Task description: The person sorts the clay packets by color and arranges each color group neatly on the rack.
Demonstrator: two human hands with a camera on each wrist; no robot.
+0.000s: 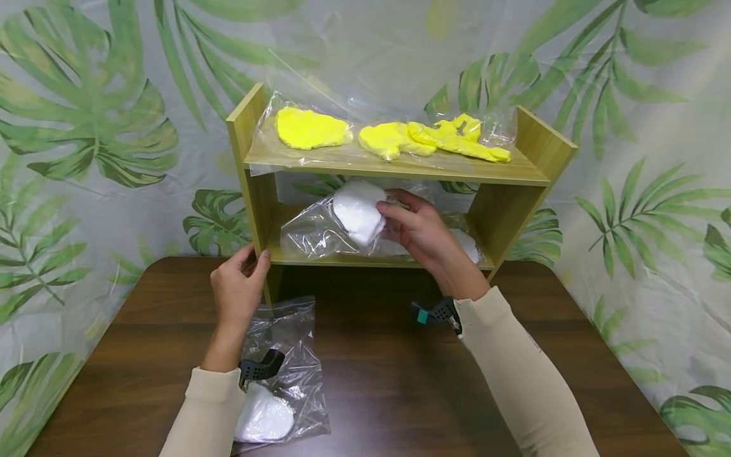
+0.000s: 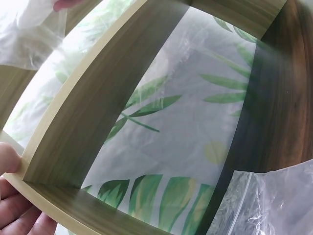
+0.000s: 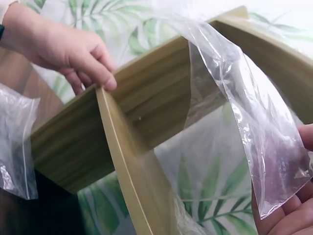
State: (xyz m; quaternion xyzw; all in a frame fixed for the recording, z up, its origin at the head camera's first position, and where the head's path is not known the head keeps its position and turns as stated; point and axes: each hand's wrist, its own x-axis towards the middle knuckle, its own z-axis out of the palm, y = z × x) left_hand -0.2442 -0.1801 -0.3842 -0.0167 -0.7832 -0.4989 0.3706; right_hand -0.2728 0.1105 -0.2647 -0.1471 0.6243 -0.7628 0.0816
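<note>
My right hand (image 1: 419, 231) pinches a clear plastic bag with a flat white lump (image 1: 358, 212) inside, thumb in front. The bag is tilted up over the middle board of a small wooden shelf (image 1: 400, 172). In the right wrist view its clear film (image 3: 244, 112) hangs across the shelf opening. At the shelf's left upright, my left hand (image 1: 237, 282) grips the edge where the middle board meets it, thumb on the front and fingers around the outer side. Another bagged white lump (image 1: 465, 244) lies on the middle board, partly hidden behind my right hand.
Clear bags with yellow pieces (image 1: 313, 128) lie along the top board. On the dark wooden table (image 1: 388, 381), a zip bag (image 1: 285, 343) with a white lump (image 1: 265, 416) sits beside my left forearm. A leaf-patterned cloth (image 1: 97, 127) hangs behind the shelf.
</note>
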